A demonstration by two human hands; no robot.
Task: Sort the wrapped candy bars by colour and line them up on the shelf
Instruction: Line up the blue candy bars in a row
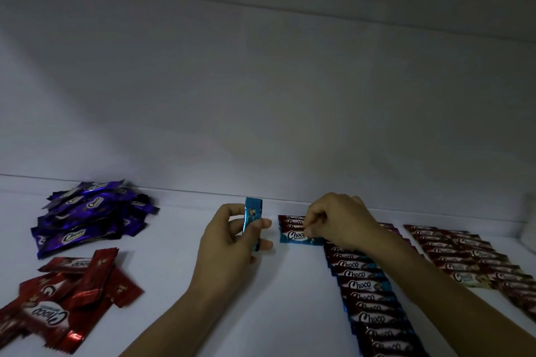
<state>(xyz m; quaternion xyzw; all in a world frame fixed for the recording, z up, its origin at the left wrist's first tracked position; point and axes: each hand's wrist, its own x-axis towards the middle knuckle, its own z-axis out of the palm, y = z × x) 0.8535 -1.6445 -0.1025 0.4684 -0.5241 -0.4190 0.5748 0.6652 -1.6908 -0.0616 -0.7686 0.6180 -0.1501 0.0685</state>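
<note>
Our forearms filled the bottom edge of the view, reaching towards the back of the shelf (pixel 174 255); our left hand (pixel 232 238) gripped a blue bar (pixel 253 220), with thumb and fingers curled round its sides so that it stood on end in the grip, its printed face turned to the right; whether its lower end touched the shelf we could not tell. Just beside it, our right hand (pixel 339 220) had its fingers curled, thumb and forefinger pinching the end bar (pixel 298 236), which lay flat with the word Choco on its face; that bar was the farthest one in the blue row (pixel 368 295), a line of overlapping bars running from under the right hand back towards us along the right forearm. Further right, apart from it, lay the brown row (pixel 464 258), set out in the same overlapping way and partly hidden by the arm. Well to the left of the hands, the purple heap (pixel 90 211) sat loose near the back wall (pixel 261 95); nearer us on that side, the red heap (pixel 66 293) lay scattered, its bars pointing every way; the light was dim, so smaller print stayed unreadable.
</note>
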